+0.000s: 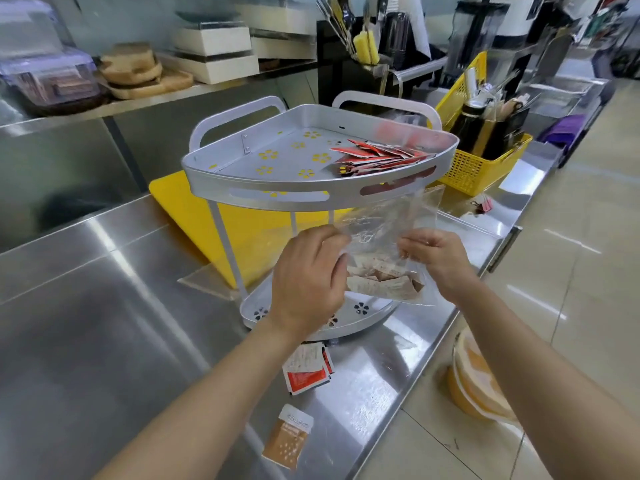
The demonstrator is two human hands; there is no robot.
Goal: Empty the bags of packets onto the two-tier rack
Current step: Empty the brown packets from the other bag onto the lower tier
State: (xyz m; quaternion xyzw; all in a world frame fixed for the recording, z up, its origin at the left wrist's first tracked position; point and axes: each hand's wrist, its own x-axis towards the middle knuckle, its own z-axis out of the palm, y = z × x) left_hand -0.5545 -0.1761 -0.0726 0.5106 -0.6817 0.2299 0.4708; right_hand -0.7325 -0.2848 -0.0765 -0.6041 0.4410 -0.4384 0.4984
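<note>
— Fingers (337, 237) of the left hand (308, 275) pinch one edge of the clear plastic bag (384, 237); those of the right hand (438, 259) pinch the other. Both are closed on the film, holding it just in front of the two-tier rack (311, 195), between the tiers.

— Where are the packets?

— Brown packets (381, 284) sit bunched in the bag's bottom, just above the lower tier (367, 311). Red packets (377, 155) already lie on the right side of the upper tier.

— What might go wrong?

— Likely spillage. The film is thin, crumpled and slack, so if it is tipped too near the rim, packets could slide past the tier onto the worktop (104, 306). A few strays lie there already: red-and-white sachets (306, 370) and one brown sachet (289, 441) close to the edge.

— And the bag itself?

— Transparent, wrinkled, its upper part rising in front of the upper tier's rim. Which end is open cannot be told.
</note>
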